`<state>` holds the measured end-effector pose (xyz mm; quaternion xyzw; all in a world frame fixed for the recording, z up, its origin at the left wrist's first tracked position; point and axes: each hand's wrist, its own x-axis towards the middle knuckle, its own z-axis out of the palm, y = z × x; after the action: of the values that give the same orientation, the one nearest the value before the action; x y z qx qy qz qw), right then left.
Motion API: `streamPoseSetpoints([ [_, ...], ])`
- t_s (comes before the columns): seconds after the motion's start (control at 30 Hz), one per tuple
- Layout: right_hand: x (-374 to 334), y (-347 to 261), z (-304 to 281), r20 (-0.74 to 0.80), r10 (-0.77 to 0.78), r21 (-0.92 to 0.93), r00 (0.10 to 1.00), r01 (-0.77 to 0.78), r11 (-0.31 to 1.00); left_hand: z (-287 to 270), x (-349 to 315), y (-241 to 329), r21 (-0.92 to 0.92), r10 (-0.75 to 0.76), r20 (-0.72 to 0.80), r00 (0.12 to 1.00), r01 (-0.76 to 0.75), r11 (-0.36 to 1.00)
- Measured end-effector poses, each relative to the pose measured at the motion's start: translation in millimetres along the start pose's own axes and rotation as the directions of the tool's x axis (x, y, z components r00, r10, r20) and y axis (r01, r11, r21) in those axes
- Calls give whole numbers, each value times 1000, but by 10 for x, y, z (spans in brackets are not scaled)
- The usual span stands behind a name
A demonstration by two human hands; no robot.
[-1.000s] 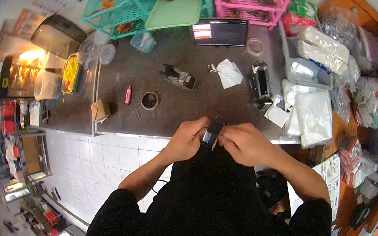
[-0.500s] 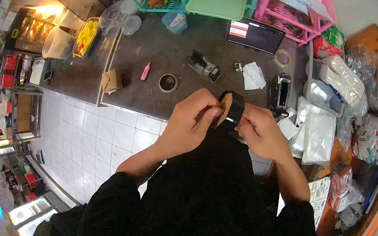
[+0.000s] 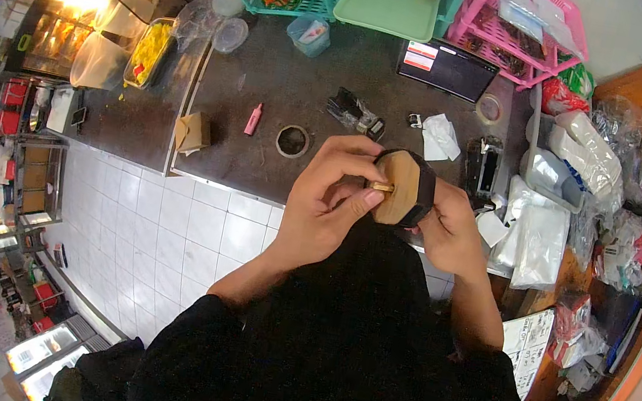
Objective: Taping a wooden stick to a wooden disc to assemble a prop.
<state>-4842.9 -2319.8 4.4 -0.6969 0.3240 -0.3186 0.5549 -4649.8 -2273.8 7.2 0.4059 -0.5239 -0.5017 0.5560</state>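
Observation:
Just past the table's front edge, a black octagonal box-like object (image 3: 397, 204) with a flat tan, wood-coloured face is held up in front of my body. My right hand (image 3: 455, 230) is closed around its far right side, and those fingertips are partly hidden behind it. At the tan face, my left hand (image 3: 320, 209) pinches a small gold-coloured piece (image 3: 381, 186) between thumb and fingers. Whether that piece is fixed to the face I cannot tell.
On the dark table (image 3: 239, 137) lie a pink bottle (image 3: 253, 119), a tape roll (image 3: 292, 141), a folded brown carton (image 3: 193, 134), a black strapped item (image 3: 352, 111) and white paper (image 3: 439, 137). A tablet (image 3: 446, 71) leans behind. Plastic bags (image 3: 538, 235) lie at right.
The octagonal object has turned so its tan face shows fully. A small gold-coloured piece now shows in my left fingers. The whole view has shifted slightly.

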Motion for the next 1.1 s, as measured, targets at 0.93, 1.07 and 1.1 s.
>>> streamPoseSetpoints([
  [0.93, -127, 135, -72, -16, -147, -229, 989, 139, 963, 97, -77, -52, -667, -469, 277, 839, 519, 535],
  [1.07, -97, 59, -74, -19, -208, -224, 978, 199, 954, 84, -97, -48, -700, -431, 313, 846, 512, 497],
  [1.1, -88, 37, -75, -6, -206, -226, 979, 199, 954, 69, -96, -51, -699, -430, 316, 846, 514, 498],
])
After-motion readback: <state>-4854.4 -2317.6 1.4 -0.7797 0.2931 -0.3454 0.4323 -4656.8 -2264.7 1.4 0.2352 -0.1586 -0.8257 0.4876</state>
